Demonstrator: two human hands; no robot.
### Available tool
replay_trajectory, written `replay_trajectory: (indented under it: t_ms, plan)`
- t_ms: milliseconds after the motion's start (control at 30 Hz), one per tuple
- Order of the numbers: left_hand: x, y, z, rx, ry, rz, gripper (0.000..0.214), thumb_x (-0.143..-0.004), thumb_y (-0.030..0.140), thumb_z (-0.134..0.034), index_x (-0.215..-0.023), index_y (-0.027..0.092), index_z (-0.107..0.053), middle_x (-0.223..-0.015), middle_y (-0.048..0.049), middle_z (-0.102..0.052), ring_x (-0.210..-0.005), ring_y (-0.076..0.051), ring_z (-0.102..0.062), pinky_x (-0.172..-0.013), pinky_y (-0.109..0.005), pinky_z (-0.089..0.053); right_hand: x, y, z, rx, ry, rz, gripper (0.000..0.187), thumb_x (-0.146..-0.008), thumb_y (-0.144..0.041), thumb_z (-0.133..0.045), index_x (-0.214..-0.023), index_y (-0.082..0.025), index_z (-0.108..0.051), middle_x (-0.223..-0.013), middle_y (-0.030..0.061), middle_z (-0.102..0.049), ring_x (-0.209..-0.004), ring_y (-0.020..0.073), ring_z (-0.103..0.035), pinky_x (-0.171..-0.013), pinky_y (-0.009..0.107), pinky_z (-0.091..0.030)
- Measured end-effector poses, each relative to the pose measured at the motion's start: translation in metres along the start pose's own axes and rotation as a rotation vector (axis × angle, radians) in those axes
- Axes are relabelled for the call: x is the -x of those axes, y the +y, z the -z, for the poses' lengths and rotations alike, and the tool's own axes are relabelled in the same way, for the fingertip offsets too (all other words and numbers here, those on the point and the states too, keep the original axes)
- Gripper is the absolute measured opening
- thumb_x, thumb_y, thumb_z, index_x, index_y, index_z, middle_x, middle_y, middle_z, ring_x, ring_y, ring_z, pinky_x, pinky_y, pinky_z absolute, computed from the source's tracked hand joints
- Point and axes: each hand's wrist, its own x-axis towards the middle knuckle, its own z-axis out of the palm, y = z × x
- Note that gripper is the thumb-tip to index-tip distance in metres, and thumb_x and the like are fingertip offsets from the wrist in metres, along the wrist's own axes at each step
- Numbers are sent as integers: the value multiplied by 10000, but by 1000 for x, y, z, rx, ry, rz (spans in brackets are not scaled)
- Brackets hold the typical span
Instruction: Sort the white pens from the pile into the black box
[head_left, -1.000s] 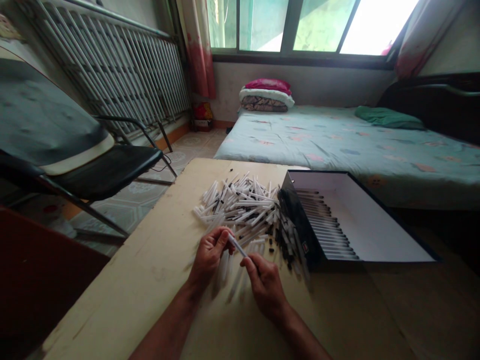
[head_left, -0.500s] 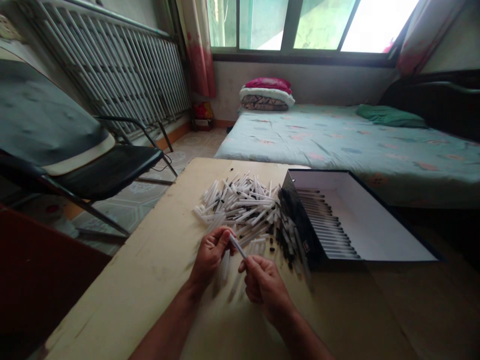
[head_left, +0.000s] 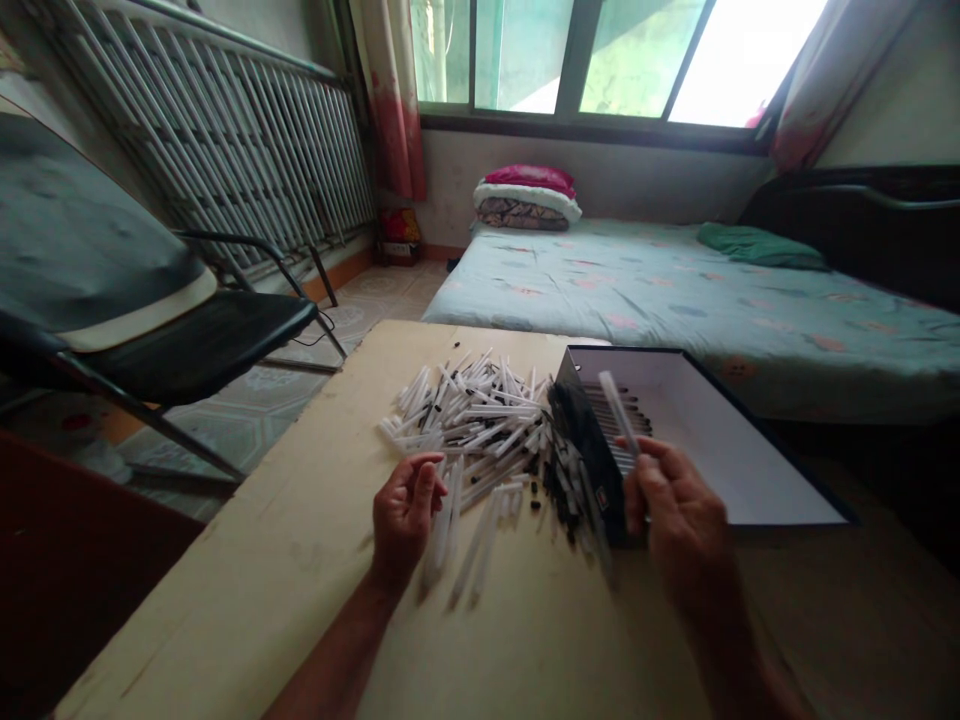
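My right hand (head_left: 679, 515) pinches a whitish pen (head_left: 615, 400), blurred by motion, whose far end points up and away over the near left part of a dark-sided box (head_left: 757, 470) with a pale lining. Inside the box lies a row of pens (head_left: 626, 410), partly hidden by my hand and the held pen. My left hand (head_left: 409, 505) hovers over the table, fingers loosely bent and thumb a little apart, with nothing visible in it. Beside it lie loose clear pen barrels (head_left: 450, 520). Beyond is a heap of white and black pen parts (head_left: 480, 410).
Dark pen caps and pens (head_left: 574, 490) lie against the box's left side. The pale table (head_left: 300, 560) has its left edge by a black folding chair (head_left: 247, 330). A bed (head_left: 615, 270) stands beyond the table, under a window.
My right hand has moved right with the pen, from beside my left hand to over the box. My left hand has let go of the pen and loosened. The view has shifted slightly.
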Motion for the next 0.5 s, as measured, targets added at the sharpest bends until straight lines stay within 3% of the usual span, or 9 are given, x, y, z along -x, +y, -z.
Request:
replay_trajectory:
  t_ms: [100, 200, 333, 500]
  plan:
    - [0, -1, 0, -47, 37, -3, 245, -857, 380, -512, -941, 162, -586, -569, 30, -536, -461, -95, -454, -447, -194, -385, -62, 5, 38, 416, 72, 176, 289, -886, -337, -411, -1088, -167, -528, -687, 13, -598, -606, 155, -569, -580, 255, -423]
    - [0, 0, 0, -93, 80, -13, 243, -852, 379, -511, -933, 165, -594, -559, 30, -533, -453, -100, -452, -440, -193, -382, -125, 24, 54, 910, 5, 178, 226, -848, -257, -452, -975, -165, -614, -880, 98, -646, -827, 223, -601, -712, 311, -416]
    - [1, 2, -1, -137, 117, -19, 250, -846, 378, -507, -925, 161, -602, -549, 29, -532, -445, -103, -453, -437, -195, -385, -180, 48, 45, 1340, -154, 158, 252, -851, -261, -473, -1002, -211, -668, -1066, 134, -588, -1007, 285, -536, -765, 358, -380]
    - [2, 3, -1, -167, 150, -21, 250, -843, 370, -505, -929, 158, -606, -541, 30, -532, -443, -104, -456, -439, -194, -393, -208, 68, 20, 1417, -327, 193, 258, -824, -133, -482, -959, -213, -687, -1029, 118, -594, -1010, 254, -521, -796, 342, -350]
